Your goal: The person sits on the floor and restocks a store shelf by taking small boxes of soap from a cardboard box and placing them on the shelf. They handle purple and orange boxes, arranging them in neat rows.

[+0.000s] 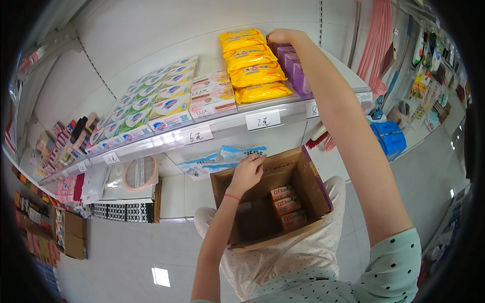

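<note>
My right hand [281, 36] is at the back end of a row of purple boxes [293, 68] on the shelf; its fingertips are partly hidden, so whether it holds one is unclear. My left hand [248, 172] grips the far rim of an open cardboard box [319, 185] resting on my lap. Inside the box, several small orange-and-white soap boxes [287, 205] stand in a row. Yellow plastic-wrapped packs [252, 57] are stacked on the shelf just left of the purple boxes. LUX soap boxes [212, 92] adjoin them.
Green and yellow soap boxes [146, 100] fill the shelf further left. Price cards line the shelf edge [227, 123]. Blue-and-white packets [242, 152] lie on the lower shelf beyond the cardboard box. A blue package [390, 139], a red-bristled brush [317, 139] and pink hangers [375, 49] are at the right.
</note>
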`<state>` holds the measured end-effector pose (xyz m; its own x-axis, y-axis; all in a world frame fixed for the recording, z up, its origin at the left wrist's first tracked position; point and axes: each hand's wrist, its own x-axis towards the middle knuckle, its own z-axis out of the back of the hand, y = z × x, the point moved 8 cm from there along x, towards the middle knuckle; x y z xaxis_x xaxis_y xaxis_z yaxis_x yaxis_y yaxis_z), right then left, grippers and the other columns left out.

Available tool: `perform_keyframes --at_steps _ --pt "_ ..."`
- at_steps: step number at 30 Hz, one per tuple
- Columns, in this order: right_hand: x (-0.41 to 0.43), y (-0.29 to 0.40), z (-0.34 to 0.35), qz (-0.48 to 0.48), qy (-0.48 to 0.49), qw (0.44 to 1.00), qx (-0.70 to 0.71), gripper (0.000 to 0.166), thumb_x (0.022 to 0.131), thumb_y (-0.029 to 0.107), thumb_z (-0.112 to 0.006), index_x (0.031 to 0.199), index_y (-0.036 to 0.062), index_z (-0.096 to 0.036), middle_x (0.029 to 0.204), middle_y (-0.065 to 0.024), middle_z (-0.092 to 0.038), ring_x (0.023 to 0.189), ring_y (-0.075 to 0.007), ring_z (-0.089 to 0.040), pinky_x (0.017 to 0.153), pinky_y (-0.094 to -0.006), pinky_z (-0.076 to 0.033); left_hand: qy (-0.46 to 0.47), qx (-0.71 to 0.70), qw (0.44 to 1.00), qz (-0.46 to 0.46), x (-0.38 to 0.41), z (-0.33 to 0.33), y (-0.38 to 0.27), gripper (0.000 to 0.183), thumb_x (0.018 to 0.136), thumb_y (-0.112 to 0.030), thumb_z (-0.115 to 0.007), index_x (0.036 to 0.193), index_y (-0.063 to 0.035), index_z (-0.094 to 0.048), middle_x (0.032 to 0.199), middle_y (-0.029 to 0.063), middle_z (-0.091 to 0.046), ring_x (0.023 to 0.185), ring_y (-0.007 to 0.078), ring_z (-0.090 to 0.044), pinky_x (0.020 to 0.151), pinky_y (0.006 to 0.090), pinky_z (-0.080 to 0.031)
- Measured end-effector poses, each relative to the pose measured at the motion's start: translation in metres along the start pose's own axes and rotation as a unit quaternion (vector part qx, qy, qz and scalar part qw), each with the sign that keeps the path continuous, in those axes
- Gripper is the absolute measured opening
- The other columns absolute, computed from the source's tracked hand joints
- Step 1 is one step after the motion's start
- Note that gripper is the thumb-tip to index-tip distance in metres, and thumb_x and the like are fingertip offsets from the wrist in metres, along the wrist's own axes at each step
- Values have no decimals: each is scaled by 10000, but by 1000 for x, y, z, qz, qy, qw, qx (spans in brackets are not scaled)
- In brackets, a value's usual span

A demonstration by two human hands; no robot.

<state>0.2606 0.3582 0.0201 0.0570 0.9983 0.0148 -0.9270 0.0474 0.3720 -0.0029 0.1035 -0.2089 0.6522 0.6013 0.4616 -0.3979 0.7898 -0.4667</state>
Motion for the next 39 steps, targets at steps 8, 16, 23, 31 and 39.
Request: perform_keyframes --at_steps 8,16,23,31,39 --pt "-3 3 -5 -30 6 999 -39 425 790 228 -481 1185 124 -597 1172 -91 -614 1031 -274 -587 887 -381 -451 1 -13 1000 2 0 1 -2 332 781 -41 -562 1108 -50 -621 887 137 -588 837 312 -574 721 385 -476" --pt "-15 8 0 -31 -3 995 -97 445 887 384 -446 1233 132 -568 1214 -114 -590 1090 -285 -568 924 -403 -438 3 -2 1000 3 1 1 -4 323 779 -45 -562 1096 -50 -621 902 128 -585 864 309 -570 746 387 -478" --pt "-29 5 32 -14 -157 978 -138 506 874 493 -467 1123 85 -635 1171 -163 -607 1066 -330 -579 908 -421 -450 13 -10 1000 14 5 -2 -6 316 766 -41 -558 1075 -52 -623 896 118 -583 896 304 -568 792 394 -483" --pt "-65 44 46 46 -170 953 -249 430 810 393 -562 937 0 -678 955 -171 -671 912 -317 -639 799 -447 -512 6 0 1000 9 2 -4 -4 299 759 -38 -558 1048 -49 -634 882 126 -582 868 305 -577 770 400 -490" --pt "-167 93 33 19 78 941 -329 384 826 284 -554 967 -65 -629 955 -143 -665 868 -214 -628 783 -335 -520 -18 7 1000 17 -6 5 7 318 775 -49 -562 1083 -65 -640 928 135 -611 883 324 -587 769 390 -496"
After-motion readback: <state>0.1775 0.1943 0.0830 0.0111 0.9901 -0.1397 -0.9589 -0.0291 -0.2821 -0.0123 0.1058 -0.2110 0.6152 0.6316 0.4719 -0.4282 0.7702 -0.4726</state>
